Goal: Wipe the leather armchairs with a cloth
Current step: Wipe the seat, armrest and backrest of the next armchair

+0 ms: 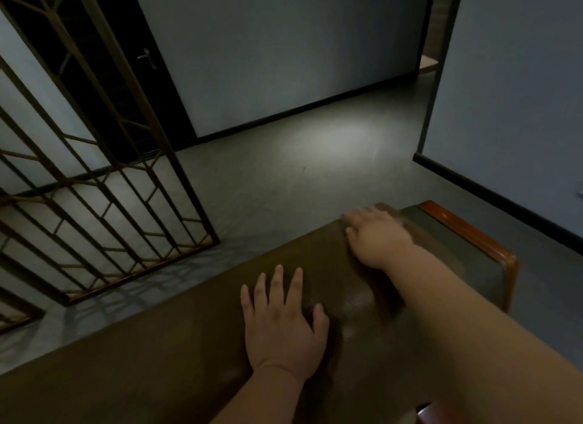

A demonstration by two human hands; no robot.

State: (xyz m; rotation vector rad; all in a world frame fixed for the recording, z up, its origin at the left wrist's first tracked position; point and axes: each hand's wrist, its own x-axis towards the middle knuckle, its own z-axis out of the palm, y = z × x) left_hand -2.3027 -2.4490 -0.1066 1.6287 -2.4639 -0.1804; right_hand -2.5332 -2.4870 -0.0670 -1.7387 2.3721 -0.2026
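Note:
A brown leather armchair [195, 354] fills the lower part of the view, and I look down on the padded top of its backrest. My left hand [280, 322] rests flat on the leather with its fingers spread and holds nothing. My right hand [375, 237] is blurred by motion near the far right end of the backrest, fingers stretched out flat. It presses down on a brownish-grey cloth [399, 217], of which only a blurred edge shows beyond the hand. A polished wooden armrest [473, 234] runs along the chair's right side.
A metal lattice screen [104, 183] stands on the grey floor [299, 158] to the left of the chair. A dark door with a handle [148, 57] is behind it. White walls with black skirting close the room, and a doorway opens at the back right.

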